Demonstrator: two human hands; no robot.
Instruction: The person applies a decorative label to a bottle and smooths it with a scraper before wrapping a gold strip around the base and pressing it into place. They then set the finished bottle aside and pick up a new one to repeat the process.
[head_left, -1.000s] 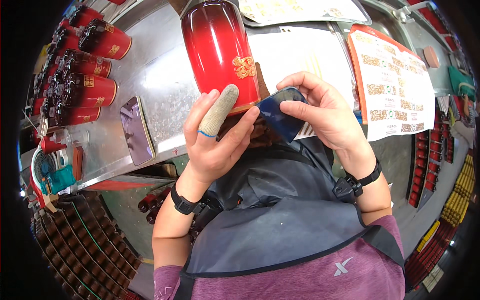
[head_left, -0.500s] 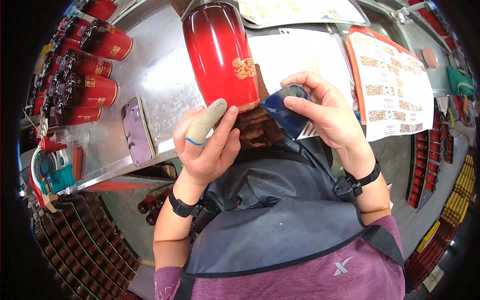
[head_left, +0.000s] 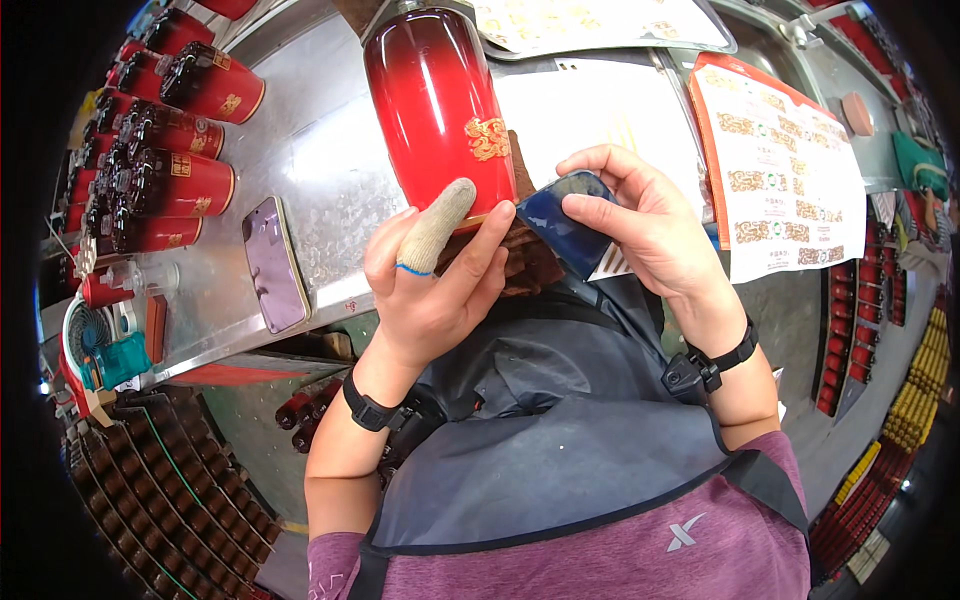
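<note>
A glossy red bottle (head_left: 430,110), dark toward its far end, lies on its side with its base toward me. It bears a gold dragon-like decal (head_left: 488,138). My left hand (head_left: 435,275) is at the base, fingers apart and holding nothing. A cloth finger cot (head_left: 437,225) with a blue rim covers one finger, which lies in front of the bottle's lower edge. Another fingertip meets or nearly meets the corner of a dark blue flat scraper (head_left: 562,225). My right hand (head_left: 645,225) pinches that scraper between thumb and fingers. Brown cloth (head_left: 530,262) lies beneath the bottle's base.
Several red bottles (head_left: 185,180) crowd the metal table's left side, near a phone (head_left: 275,262). White paper (head_left: 610,110) lies right of the bottle. Farther right is a printed decal sheet (head_left: 790,190) on an orange backing. Brown racks (head_left: 170,490) stand at lower left.
My left hand has moved right and slightly up, bringing a fingertip to the scraper's corner. The bottle and my right hand with the scraper have shifted very little.
</note>
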